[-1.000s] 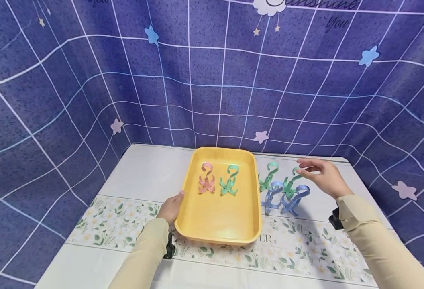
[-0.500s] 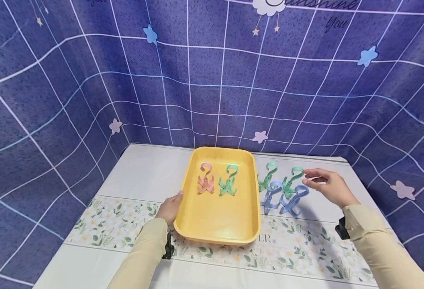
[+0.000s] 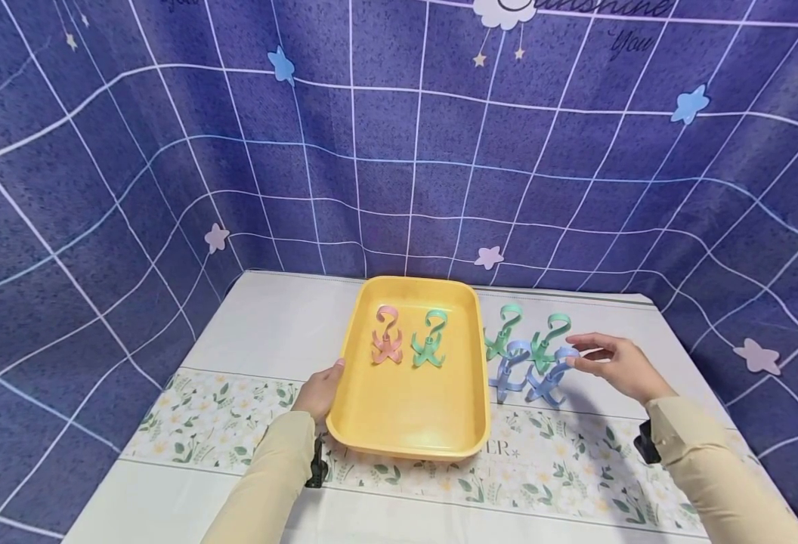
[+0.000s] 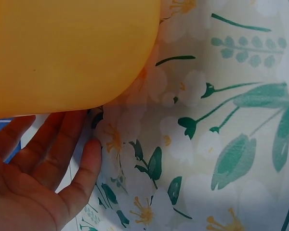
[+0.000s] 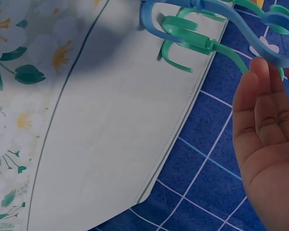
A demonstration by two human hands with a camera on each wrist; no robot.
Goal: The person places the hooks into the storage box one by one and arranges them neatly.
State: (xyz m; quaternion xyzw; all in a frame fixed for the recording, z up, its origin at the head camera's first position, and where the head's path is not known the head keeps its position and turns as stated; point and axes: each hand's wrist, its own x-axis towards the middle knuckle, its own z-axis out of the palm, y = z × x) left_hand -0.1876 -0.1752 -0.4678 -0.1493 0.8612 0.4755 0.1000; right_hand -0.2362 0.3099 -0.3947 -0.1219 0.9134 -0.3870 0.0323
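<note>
Yellow tray [image 3: 412,423] gripped at nine o'clock

The left hand [image 3: 319,393] pinches its edge. Beyond the tray's three o'clock, the right hand [image 3: 622,369] has fingertips at the outer blue hook [image 3: 543,387]; whether pinching, I cannot tell.

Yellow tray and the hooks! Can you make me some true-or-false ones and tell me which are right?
1. A pink hook lies inside the yellow tray. True.
2. The tray holds four hooks. False: it holds two, the pink one and a green hook.
3. Two blue hooks are outside the tray. True.
4. The left hand is in the middle of the tray. False: the left hand is at the tray's outer left side.
5. The right hand has its fingertips at a blue hook's curved end. True.
</note>
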